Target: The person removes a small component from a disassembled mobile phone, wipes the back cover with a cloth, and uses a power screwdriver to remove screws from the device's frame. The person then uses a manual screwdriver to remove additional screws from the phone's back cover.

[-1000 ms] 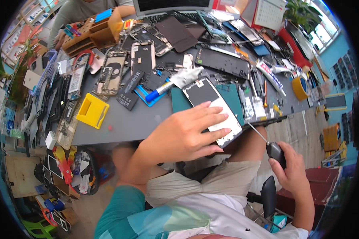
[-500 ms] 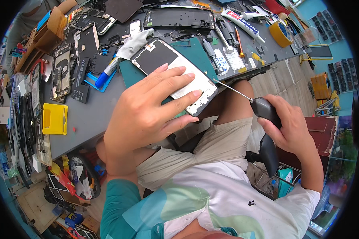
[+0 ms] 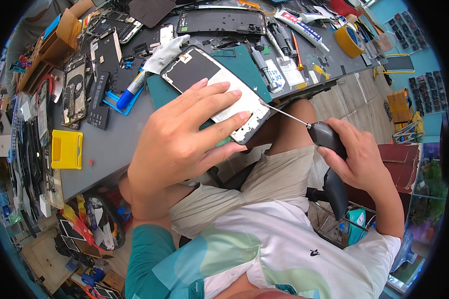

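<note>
My left hand (image 3: 184, 139) lies flat, fingers spread, on an opened phone frame (image 3: 209, 84) that sits on a green mat (image 3: 244, 67) at the grey table's near edge, pinning it down. My right hand (image 3: 356, 159) grips a black-handled screwdriver (image 3: 324, 134). Its thin shaft reaches left, with the tip at the phone frame's lower right edge, near my left fingertips.
The grey table (image 3: 110, 144) is crowded with phone parts: a yellow case (image 3: 66, 148), a blue-capped tube (image 3: 132, 89), a black phone frame (image 3: 219, 22), tools, a glue tube (image 3: 304, 30), a yellow tape roll (image 3: 349, 41). A wooden box (image 3: 50, 50) stands far left. A dark red stool (image 3: 399, 159) stands right.
The view has tilted down and closer, so the table slid up in the picture. My left hand stays on the phone frame; the screwdriver tip has come up to its edge.
</note>
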Available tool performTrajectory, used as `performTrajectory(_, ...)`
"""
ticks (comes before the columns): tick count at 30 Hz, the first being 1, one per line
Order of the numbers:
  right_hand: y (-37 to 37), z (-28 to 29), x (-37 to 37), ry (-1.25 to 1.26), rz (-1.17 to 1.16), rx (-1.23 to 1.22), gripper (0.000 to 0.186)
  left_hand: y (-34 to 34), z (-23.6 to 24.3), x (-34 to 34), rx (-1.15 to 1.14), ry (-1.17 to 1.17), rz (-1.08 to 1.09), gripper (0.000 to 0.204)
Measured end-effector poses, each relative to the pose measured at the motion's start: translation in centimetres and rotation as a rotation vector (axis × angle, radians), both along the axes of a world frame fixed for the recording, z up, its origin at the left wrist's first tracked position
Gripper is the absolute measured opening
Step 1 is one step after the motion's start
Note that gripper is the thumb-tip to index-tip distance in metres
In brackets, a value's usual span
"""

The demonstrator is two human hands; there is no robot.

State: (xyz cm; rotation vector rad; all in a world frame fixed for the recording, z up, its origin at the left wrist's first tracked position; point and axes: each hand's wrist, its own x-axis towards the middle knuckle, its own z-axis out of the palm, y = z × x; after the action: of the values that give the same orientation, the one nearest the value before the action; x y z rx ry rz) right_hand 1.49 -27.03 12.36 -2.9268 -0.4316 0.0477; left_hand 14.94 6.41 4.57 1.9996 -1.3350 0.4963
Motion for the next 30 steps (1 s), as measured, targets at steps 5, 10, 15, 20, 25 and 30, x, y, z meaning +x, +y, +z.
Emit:
performTrajectory(5,-0.10,-0.14,0.29,-0.003,0.003,0.020,0.050,0.04,0.13,-0.07,-0.001,0.011,-0.001,0.053)
performTrajectory(10,-0.07,0.14,0.59,0.001,0.021,0.023,0.050,0.01,0.02,-0.08,-0.004,0.007,0.001,0.053)
performTrajectory(15,-0.09,0.62,0.46,-0.039,0.034,0.059,0.050,-0.03,-0.03,-0.02,-0.005,0.010,-0.002,0.053)
performTrajectory(20,-0.48,0.20,0.49,-0.021,0.029,0.032,0.050,0.05,0.01,0.02,0.003,0.003,-0.010,0.051)
performTrajectory(25,-0.19,0.07,0.45,0.014,0.016,0.026,0.050,0.15,0.02,0.03,0.015,-0.013,-0.014,0.047)
performTrajectory(30,-0.09,0.13,0.47,0.006,0.013,0.010,0.050,0.05,-0.01,0.10,0.011,-0.013,-0.010,0.049)
